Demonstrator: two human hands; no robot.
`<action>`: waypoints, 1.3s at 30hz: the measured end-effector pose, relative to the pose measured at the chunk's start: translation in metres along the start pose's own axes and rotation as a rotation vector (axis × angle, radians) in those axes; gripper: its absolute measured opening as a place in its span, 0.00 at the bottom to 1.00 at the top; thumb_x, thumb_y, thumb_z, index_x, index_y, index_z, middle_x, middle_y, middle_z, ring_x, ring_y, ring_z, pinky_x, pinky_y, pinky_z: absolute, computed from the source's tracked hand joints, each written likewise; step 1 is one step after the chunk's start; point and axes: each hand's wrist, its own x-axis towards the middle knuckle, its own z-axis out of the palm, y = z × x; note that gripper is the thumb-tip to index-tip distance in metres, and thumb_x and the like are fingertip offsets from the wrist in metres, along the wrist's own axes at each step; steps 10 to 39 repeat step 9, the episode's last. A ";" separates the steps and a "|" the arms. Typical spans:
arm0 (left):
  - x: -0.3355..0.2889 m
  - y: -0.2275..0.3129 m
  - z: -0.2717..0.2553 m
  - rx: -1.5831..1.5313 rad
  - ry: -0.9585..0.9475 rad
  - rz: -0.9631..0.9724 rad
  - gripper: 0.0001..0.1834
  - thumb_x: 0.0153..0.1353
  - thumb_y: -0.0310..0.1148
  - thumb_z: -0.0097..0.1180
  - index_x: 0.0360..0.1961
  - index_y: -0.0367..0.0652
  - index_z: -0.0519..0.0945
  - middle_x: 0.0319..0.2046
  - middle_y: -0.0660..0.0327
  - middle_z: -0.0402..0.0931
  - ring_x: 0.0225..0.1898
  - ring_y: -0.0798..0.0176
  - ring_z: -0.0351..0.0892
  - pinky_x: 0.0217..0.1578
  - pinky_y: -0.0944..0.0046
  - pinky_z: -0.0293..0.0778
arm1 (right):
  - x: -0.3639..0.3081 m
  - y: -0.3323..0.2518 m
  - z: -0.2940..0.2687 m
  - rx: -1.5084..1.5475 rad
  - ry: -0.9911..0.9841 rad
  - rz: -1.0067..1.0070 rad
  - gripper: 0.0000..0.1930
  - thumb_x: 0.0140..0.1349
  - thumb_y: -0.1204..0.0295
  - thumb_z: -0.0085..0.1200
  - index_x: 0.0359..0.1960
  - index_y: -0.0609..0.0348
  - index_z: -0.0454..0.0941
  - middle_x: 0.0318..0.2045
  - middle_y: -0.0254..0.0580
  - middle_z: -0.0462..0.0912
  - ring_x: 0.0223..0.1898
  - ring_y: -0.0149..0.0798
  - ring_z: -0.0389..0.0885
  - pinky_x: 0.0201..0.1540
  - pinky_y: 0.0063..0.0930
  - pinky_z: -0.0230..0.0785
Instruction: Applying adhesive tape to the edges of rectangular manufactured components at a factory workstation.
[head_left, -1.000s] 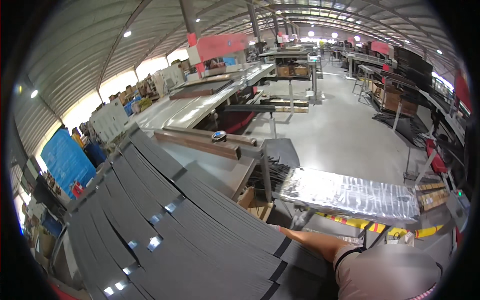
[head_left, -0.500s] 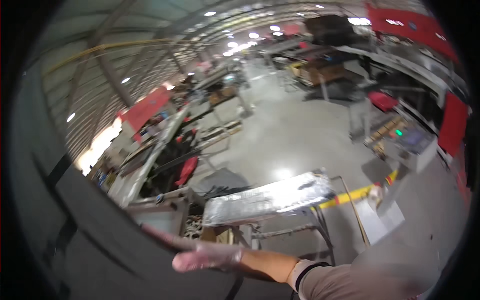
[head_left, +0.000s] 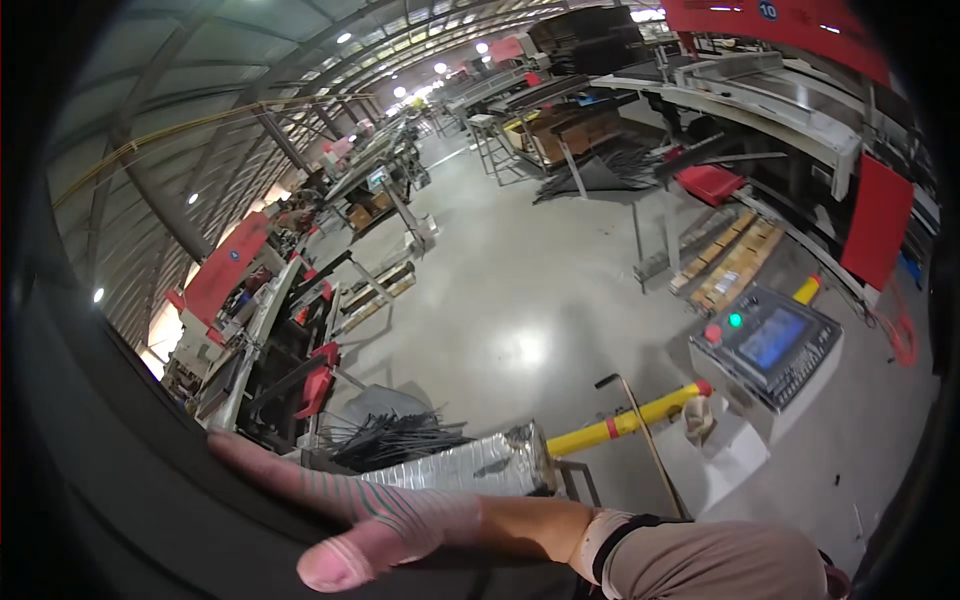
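My right hand (head_left: 400,525), in a thin pale glove with dark stripes, reaches from the lower right across to the left. It is at the upper edge of a large dark panel (head_left: 120,480) that fills the lower left. The thumb lies in front of the panel. A straight finger runs along its edge, and the other fingers are hidden. Just beyond the wrist stands a bench end wrapped in silver tape (head_left: 500,462), partly covered by the hand. Behind it rests a bundle of thin dark strips (head_left: 395,440). My left hand does not show.
At the right is a control box (head_left: 765,340) with a lit screen. A yellow bar (head_left: 640,415) and a thin rod (head_left: 645,440) are near the bench, beside a white box (head_left: 720,465). Machines with red covers (head_left: 880,220) line both sides of the grey floor (head_left: 500,270).
My view has swung to the right, so the bench and machines sit further left and the control box shows fully. My right hand has shifted left and lower in the picture, still at the panel.
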 end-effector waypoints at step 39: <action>0.004 -0.153 0.167 -0.338 -0.180 0.027 0.47 0.66 0.61 0.41 0.69 0.28 0.50 0.72 0.51 0.43 0.73 0.58 0.36 0.71 0.60 0.31 | 0.070 -0.114 -0.185 0.033 -0.045 0.078 0.41 0.60 0.63 0.54 0.71 0.65 0.49 0.72 0.49 0.48 0.73 0.42 0.44 0.71 0.35 0.38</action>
